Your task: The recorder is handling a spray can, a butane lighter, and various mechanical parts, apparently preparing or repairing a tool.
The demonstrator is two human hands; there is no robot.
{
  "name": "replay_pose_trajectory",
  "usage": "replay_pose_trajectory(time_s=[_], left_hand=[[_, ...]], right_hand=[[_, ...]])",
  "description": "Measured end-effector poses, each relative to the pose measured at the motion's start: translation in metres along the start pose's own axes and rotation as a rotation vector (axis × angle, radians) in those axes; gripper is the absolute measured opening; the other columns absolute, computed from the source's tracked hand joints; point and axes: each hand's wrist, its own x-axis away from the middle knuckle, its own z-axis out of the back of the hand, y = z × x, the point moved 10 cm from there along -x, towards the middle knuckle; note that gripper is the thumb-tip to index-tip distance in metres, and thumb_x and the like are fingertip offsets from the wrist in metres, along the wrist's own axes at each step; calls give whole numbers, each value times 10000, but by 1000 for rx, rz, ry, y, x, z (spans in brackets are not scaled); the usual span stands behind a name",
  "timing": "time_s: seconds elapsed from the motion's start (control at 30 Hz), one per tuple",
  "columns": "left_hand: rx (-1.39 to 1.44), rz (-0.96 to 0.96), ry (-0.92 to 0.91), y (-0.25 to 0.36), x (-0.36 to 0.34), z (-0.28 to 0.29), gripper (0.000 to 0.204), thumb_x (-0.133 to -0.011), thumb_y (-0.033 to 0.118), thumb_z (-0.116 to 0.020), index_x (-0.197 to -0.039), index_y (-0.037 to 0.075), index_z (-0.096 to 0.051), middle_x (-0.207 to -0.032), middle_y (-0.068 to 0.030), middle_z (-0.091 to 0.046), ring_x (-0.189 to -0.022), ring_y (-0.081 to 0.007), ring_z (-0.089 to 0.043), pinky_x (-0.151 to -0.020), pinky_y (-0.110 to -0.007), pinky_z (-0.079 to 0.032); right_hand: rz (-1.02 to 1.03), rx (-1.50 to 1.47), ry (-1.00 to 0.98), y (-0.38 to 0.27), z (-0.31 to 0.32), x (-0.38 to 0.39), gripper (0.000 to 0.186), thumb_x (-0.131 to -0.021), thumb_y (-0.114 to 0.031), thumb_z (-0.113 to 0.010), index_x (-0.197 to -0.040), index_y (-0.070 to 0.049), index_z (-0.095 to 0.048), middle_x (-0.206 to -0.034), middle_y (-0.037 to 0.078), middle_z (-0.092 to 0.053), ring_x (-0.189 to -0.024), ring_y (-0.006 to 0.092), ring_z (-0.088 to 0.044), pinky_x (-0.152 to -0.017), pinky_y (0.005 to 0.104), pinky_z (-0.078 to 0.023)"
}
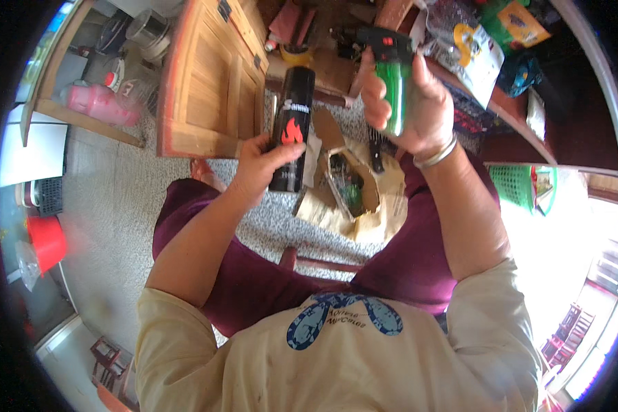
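Note:
My left hand (257, 168) grips a tall black aerosol can (290, 103) with a red flame emblem, held upright near the middle of the view. My right hand (426, 110) is wrapped round a green torch lighter (395, 96), whose black head has a red button. Below them on the floor lies an opened cardboard box (367, 189) with items inside, resting on brown paper (309, 216). A dark, long object (376, 154), too unclear to name, lies beside the box.
An open wooden cabinet door (206, 75) stands ahead-left; a cluttered wooden shelf (518, 117) runs at upper right. A green basket (511, 185) sits at right, a red bucket (47, 240) at far left. Pink and clear bottles (101, 103) fill the left rack. My knees flank the box.

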Motion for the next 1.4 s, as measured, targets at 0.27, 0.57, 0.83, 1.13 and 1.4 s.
replay_pose_trajectory(time_s=[0.27,0.57,0.83,1.13,1.4], left_hand=[[-7,-15,6,8,7,-5,167,-684,129,-644,-815,44,-584,-698,4,-566,-610,-70,-520,-566,-224,-403],[-15,-35,-9,11,7,-4,202,-681,143,-664,-833,36,-584,-717,-5,-572,-620,-67,-521,-567,-221,-408],[-13,-37,3,13,8,-7,174,-682,109,-651,-825,35,-584,-717,0,-571,-621,-69,-521,-576,-222,-410],[20,-58,-15,10,6,-5,251,-670,174,-693,-833,18,-584,-721,-23,-576,-609,-72,-528,-553,-223,-419],[15,-38,-25,8,6,-7,243,-663,169,-699,-816,22,-580,-717,-25,-575,-608,-74,-526,-550,-226,-420]], right_hand=[[-55,-30,21,8,-9,4,625,-801,-571,-308,-985,9,-451,-638,85,-459,-467,193,-447,-428,296,-381],[-82,-60,17,13,-9,3,601,-788,-568,-357,-964,0,-447,-623,76,-451,-446,175,-425,-417,284,-371],[-66,-145,-67,9,-17,4,590,-799,-567,-340,-958,-8,-436,-620,62,-444,-450,149,-412,-410,273,-352],[-131,-231,-126,15,-26,5,563,-817,-545,-311,-916,-7,-447,-592,79,-436,-406,163,-407,-361,283,-354],[-113,-177,-34,19,-15,6,558,-845,-518,-245,-899,-7,-461,-481,57,-429,-311,157,-372,-323,283,-353]])
